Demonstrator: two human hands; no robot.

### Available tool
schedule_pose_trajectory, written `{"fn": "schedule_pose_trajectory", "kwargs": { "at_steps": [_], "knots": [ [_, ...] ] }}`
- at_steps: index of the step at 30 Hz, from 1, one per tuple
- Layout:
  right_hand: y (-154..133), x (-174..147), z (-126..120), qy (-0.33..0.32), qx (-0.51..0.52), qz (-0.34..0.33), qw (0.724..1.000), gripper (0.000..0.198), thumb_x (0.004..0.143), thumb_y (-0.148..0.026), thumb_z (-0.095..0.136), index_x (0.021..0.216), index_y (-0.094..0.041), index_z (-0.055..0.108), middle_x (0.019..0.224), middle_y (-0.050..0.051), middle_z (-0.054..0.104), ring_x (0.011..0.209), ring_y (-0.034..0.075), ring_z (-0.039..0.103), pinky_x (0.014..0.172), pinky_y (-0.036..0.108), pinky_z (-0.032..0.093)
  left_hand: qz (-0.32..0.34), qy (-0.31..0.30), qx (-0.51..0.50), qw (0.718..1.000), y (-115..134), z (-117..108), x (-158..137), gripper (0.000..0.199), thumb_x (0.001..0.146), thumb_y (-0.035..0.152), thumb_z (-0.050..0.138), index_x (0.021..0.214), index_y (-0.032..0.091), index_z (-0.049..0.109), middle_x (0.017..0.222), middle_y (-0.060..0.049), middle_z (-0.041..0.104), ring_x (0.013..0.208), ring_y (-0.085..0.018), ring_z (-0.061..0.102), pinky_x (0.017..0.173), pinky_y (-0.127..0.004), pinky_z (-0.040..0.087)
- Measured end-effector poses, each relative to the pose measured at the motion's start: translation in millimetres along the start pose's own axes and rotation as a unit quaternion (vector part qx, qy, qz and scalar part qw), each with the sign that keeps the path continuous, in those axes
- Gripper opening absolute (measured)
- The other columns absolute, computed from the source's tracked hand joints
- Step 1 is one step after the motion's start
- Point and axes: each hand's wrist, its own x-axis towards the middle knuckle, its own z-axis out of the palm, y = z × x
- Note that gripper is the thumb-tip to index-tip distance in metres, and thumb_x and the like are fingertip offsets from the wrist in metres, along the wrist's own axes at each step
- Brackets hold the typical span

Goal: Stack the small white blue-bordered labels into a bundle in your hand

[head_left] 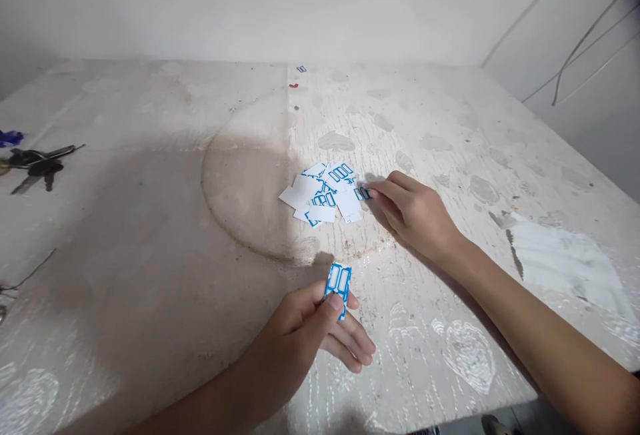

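Observation:
A loose pile of small white cards with blue-framed boxes (305, 191) lies near the middle of the table, some face up and some blank side up. My left hand (310, 328), in front of the pile, pinches a blue-and-white label card (339, 279) under its thumb; whether more cards sit beneath it I cannot tell. At the pile's right edge my right hand (417, 211) has its thumb and forefinger closed on the end of another label card (361, 193), which still overlaps the pile.
Keys (43, 163) lie at the left edge of the pale, marked table (150, 275). A whitish sheet (565, 261) rests on the right. A small blue-outlined scrap (301, 69) and a red bit (293, 86) are at the back, near the wall (280, 8).

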Motion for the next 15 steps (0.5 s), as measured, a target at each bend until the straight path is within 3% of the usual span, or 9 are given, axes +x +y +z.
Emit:
{"fn": "schedule_pose_trajectory", "kwargs": {
  "at_steps": [2,5,8,10,13,15],
  "knots": [
    [-9,-2,-5,0.047,0.036,0.008,0.998,0.027,0.093,-0.025,0.040,0.105,-0.015,0.062,0.081,0.008,0.061,0.067,0.019,0.052,0.059,0.032,0.039,-0.001,0.000,0.001,1.000,0,0,1,0.032,0.088,0.041,0.043,0.087,0.011,0.052,0.070,-0.012,0.068,0.061,-0.019,0.065,0.058,-0.031,0.052],
    [-28,-7,-16,0.067,0.239,0.033,0.968,0.012,0.089,-0.022,0.052,0.093,-0.020,0.063,0.087,0.005,0.064,0.073,0.017,0.057,0.064,0.030,0.043,-0.003,-0.002,0.000,1.000,-1,0,2,0.030,0.088,0.040,0.044,0.086,0.011,0.052,0.069,-0.011,0.068,0.061,-0.019,0.065,0.058,-0.031,0.052],
    [-45,-12,-24,-0.016,0.449,0.042,0.893,0.007,0.086,-0.020,0.057,0.083,-0.021,0.063,0.078,0.002,0.063,0.071,0.015,0.058,0.061,0.027,0.046,0.000,-0.003,-0.015,1.000,-2,0,2,0.030,0.087,0.040,0.045,0.085,0.011,0.052,0.068,-0.011,0.068,0.059,-0.018,0.064,0.057,-0.030,0.052],
    [-52,-16,-26,-0.087,0.521,0.045,0.848,0.008,0.084,-0.017,0.059,0.089,-0.023,0.063,0.077,0.000,0.062,0.071,0.014,0.059,0.061,0.026,0.048,-0.001,-0.005,-0.022,1.000,-2,0,2,0.030,0.087,0.040,0.045,0.085,0.011,0.052,0.068,-0.011,0.068,0.059,-0.018,0.064,0.057,-0.030,0.052],
    [-54,-19,-27,-0.171,0.565,0.059,0.805,0.024,0.083,-0.014,0.061,0.105,-0.024,0.057,0.080,-0.001,0.063,0.073,0.014,0.062,0.065,0.027,0.051,-0.001,-0.006,-0.025,1.000,-2,-1,1,0.031,0.087,0.041,0.044,0.086,0.011,0.052,0.069,-0.011,0.067,0.061,-0.019,0.065,0.059,-0.031,0.052],
    [-54,-20,-27,-0.191,0.575,0.055,0.793,0.017,0.085,-0.014,0.059,0.101,-0.021,0.060,0.078,0.000,0.063,0.070,0.013,0.063,0.063,0.026,0.051,0.001,-0.014,-0.031,0.999,-2,-2,1,0.032,0.088,0.041,0.042,0.088,0.011,0.053,0.069,-0.010,0.067,0.062,-0.019,0.065,0.060,-0.031,0.052]
  ]
}}
